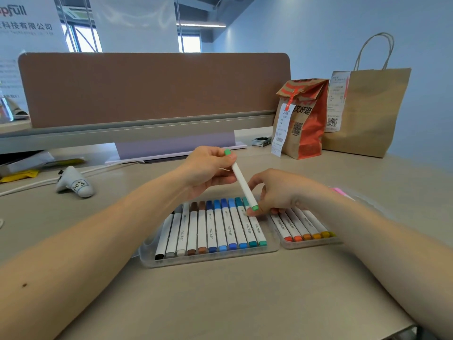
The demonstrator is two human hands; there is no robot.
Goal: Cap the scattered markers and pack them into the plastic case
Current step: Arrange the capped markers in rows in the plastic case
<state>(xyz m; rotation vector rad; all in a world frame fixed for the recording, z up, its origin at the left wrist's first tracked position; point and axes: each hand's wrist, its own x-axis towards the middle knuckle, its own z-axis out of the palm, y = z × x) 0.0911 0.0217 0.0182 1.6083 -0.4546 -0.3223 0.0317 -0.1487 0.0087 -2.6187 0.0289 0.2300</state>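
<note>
Two open halves of the plastic case [208, 260] lie side by side on the table [245, 303], closest to the person. One half holds a row of packed markers [210, 231], black through teal, their long axes running away from the viewer. The right half [311, 244] holds orange and yellow ones. Just above the teal end of the row hangs the green marker [241, 182], capped at both ends. The right hand [279, 192] pinches its low near cap between thumb and curled fingers. The left hand [208, 168] pinches the raised far end, with the cap poking out above the fingers. The marker's axis slants up and away to the left, across the row's lie. A narrow gap seems free just right of the teal marker, so the far end likely needs to swing right and down. The right hand is nearer that gap.
</note>
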